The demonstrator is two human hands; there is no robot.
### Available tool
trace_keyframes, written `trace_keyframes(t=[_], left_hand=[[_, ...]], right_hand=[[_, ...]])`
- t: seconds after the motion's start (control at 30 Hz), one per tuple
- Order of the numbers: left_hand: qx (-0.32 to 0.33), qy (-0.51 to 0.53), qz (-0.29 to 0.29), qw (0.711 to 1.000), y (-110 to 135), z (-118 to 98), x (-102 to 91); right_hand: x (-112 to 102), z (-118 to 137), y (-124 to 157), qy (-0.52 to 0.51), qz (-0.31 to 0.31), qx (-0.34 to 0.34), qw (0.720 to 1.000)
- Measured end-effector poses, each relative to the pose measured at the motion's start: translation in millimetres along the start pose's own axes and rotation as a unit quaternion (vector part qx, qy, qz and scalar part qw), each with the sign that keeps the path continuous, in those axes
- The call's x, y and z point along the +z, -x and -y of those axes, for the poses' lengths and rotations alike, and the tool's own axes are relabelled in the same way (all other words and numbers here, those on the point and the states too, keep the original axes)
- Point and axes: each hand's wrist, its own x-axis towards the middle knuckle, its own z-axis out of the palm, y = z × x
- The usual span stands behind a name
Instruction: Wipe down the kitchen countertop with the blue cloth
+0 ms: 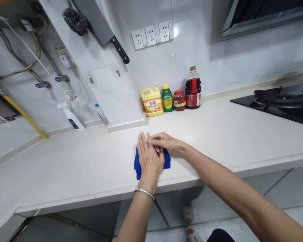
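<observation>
A folded blue cloth (167, 160) lies on the white countertop near its front edge. My left hand (149, 158), with a silver bangle at the wrist, rests flat on the cloth, fingers stretched forward. My right hand (165, 141) comes in from the right and touches the left hand beside its index finger. Its thumb and fingers are drawn together in a pinch, and whatever may be between them is hidden. Most of the cloth's middle is covered by the hands.
Against the wall stand a yellow detergent jug (152, 103), a green bottle (167, 99), a red-lidded jar (179, 101) and a dark sauce bottle (193, 90). A cleaver (101, 28) hangs on the pillar. A gas stove (285, 101) is at right, a white spray bottle (74, 121) at left.
</observation>
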Motion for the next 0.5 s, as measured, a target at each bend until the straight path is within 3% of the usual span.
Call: trace_keyframes(t=[0.13, 0.3, 0.4, 0.5], left_hand=[[0.002, -0.005, -0.012, 1.0, 0.4, 0.0, 0.5], [0.013, 0.013, -0.026, 0.999, 1.0, 1.6, 0.5], [-0.012, 0.014, 0.022, 1.0, 1.1, 2.4, 0.1], [-0.031, 0.003, 0.137, 0.99, 1.0, 2.8, -0.9]], right_hand=[[-1.4, 2.2, 1.5, -0.009, 0.017, -0.017, 1.0], [-1.9, 1.6, -1.7, -0.034, -0.003, 0.02, 0.999], [-7.9, -4.3, -5.7, -0.009, -0.092, 0.064, 0.994], [-20.9, -13.4, -5.4, 0.17, -0.215, 0.093, 0.957]])
